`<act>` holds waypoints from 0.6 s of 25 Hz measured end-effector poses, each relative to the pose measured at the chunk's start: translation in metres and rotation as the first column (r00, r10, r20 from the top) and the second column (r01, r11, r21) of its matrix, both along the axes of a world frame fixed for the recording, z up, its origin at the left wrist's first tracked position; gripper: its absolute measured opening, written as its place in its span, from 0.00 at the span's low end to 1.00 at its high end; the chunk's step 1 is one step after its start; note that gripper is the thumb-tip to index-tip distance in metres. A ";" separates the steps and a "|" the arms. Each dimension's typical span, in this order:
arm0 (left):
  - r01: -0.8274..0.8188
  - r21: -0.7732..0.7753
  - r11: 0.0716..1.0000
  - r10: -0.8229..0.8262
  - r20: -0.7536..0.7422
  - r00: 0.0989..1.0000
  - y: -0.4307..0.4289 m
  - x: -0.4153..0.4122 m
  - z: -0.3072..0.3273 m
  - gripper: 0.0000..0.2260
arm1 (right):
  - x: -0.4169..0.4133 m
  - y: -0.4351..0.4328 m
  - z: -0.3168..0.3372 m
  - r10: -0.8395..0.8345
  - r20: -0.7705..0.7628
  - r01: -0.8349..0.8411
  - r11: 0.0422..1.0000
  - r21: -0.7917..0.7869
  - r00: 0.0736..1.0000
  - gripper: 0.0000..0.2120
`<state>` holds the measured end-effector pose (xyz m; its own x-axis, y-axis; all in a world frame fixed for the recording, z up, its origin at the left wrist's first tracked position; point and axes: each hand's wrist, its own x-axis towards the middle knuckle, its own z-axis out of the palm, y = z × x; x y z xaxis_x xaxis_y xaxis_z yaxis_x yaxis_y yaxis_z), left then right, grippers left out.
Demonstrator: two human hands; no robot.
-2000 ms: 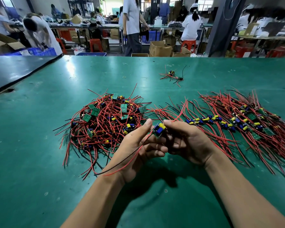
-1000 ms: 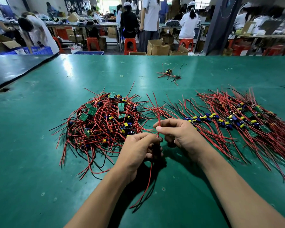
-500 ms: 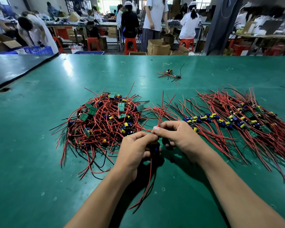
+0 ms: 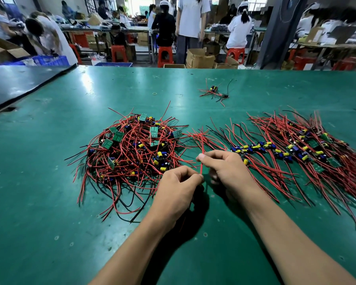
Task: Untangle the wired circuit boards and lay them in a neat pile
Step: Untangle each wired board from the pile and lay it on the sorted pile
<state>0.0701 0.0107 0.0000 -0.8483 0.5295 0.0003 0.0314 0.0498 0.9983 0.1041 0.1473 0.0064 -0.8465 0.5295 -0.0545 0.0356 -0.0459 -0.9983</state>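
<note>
Boards lie in two lots on the counter (image 4: pixel 49 202): a knotted heap (image 4: pixel 132 153) left of the middle, and a combed-out row (image 4: pixel 296 153) running toward the right edge. In the row the components sit in a line and the leads fan toward the far and near edges, which looks like the neat pile in progress. Both hands work in the gap between the lots, probably to keep the carry from heap to row short. On the left hand (image 4: pixel 177 192) the fingers (image 4: pixel 195 177) are curled, pinching the lower end of a red wire (image 4: pixel 201 153). On the right hand (image 4: pixel 224 167) the fingertips (image 4: pixel 202 158) are pressed together on the same wire higher up. The wire stands almost upright between the two pinches, likely held so to pull it straight and clear of the heap's strands. Its board is hidden, perhaps under the left palm. A small cluster (image 4: pixel 214 92) sits well apart toward the far edge; why is unclear.
</note>
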 end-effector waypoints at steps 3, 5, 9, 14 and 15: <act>0.040 0.012 0.999 -0.040 -0.005 0.999 -0.002 0.003 0.003 0.07 | -0.002 0.003 0.008 -0.038 -0.062 0.015 0.942 -0.336 0.997 0.09; 0.060 0.021 0.998 -0.060 -0.012 0.998 -0.002 0.004 0.005 0.07 | -0.001 0.005 0.015 -0.018 -0.059 -0.019 0.827 -0.562 0.998 0.12; 0.104 0.010 0.995 -0.103 -0.038 0.994 -0.002 0.005 0.006 0.07 | 0.000 0.010 0.021 0.000 -0.054 -0.041 0.650 -0.759 0.999 0.14; 0.022 0.038 0.999 -0.023 0.014 1.000 -0.001 0.003 0.002 0.08 | 0.005 0.007 0.018 0.111 -0.074 -0.127 0.956 -0.264 0.991 0.13; 0.009 0.046 0.999 -0.010 0.015 1.000 -0.001 0.002 0.001 0.09 | 0.007 0.007 0.016 0.166 -0.065 -0.174 0.974 -0.147 0.984 0.12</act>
